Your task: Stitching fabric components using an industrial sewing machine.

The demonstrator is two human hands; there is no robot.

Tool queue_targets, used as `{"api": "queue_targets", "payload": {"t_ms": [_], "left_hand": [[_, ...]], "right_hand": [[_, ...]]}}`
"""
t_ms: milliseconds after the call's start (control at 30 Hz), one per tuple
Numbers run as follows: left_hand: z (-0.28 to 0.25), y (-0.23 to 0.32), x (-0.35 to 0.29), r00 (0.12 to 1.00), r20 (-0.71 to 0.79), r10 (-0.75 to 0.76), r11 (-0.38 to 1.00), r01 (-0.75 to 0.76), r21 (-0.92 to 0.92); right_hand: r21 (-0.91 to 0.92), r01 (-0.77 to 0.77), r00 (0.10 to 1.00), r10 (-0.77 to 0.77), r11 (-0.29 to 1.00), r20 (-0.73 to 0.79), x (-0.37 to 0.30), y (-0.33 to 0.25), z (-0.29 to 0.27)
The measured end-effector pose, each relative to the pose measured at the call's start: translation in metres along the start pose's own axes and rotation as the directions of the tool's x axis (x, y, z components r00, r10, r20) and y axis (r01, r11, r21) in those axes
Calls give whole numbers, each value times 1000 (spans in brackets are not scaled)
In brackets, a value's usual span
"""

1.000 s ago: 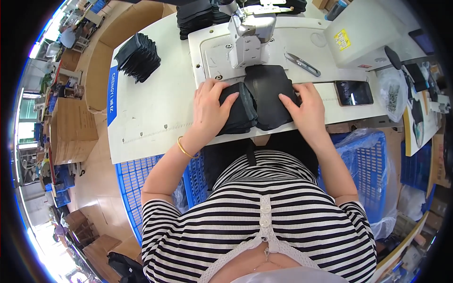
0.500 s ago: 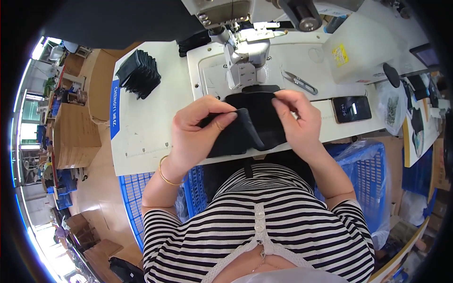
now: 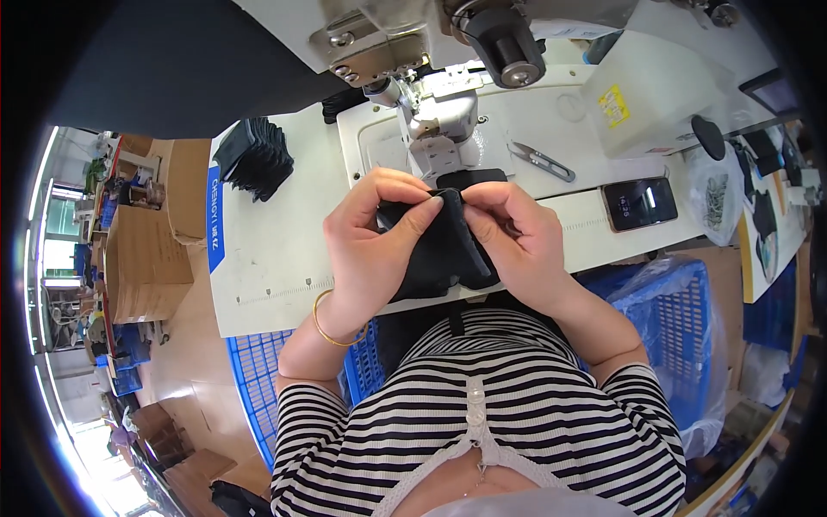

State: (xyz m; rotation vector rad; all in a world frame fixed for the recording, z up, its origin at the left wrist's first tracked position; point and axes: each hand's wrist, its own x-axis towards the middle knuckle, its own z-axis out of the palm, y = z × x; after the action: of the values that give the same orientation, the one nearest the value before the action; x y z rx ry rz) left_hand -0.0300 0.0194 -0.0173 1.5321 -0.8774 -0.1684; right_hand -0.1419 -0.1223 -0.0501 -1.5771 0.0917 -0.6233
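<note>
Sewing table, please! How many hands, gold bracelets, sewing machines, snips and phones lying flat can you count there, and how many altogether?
Left hand and right hand: 2 hands
Gold bracelet: 1
Sewing machine: 1
Snips: 1
Phone: 1
Total: 6

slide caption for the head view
Left hand and right hand pinch black pieces near a sewing machine.

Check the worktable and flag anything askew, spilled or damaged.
Nothing looks spilled or damaged. Only the black stack at the left of the white table looks slightly askew: its layers fan out unevenly rather than lining up.
</note>
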Motion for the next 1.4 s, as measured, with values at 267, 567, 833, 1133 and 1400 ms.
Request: {"api": "queue_targets", "payload": {"t_ms": [267, 567, 833, 1133, 1400], "left_hand": [[4, 4, -4, 998, -62, -18, 999, 15, -47], [-2, 10, 2, 991, 50, -128, 991, 129, -23], [-5, 9, 2, 972, 90, -215, 964, 226, -138], [-7, 8, 5, 985, -51, -166, 954, 147, -261], [-2, 5, 5, 974, -159, -164, 924, 96, -371]], "right_hand": [[-42, 34, 999, -36, 999, -40, 0, -7, 7], [-109, 66, 995, -73, 992, -71, 0, -10, 10], [-97, 58, 995, -65, 994, -70, -2, -10, 10], [-175, 120, 990, -130, 977, -48, -4, -9, 7], [-255, 89, 996, -82, 963, 40, -11, -17, -3]]}}
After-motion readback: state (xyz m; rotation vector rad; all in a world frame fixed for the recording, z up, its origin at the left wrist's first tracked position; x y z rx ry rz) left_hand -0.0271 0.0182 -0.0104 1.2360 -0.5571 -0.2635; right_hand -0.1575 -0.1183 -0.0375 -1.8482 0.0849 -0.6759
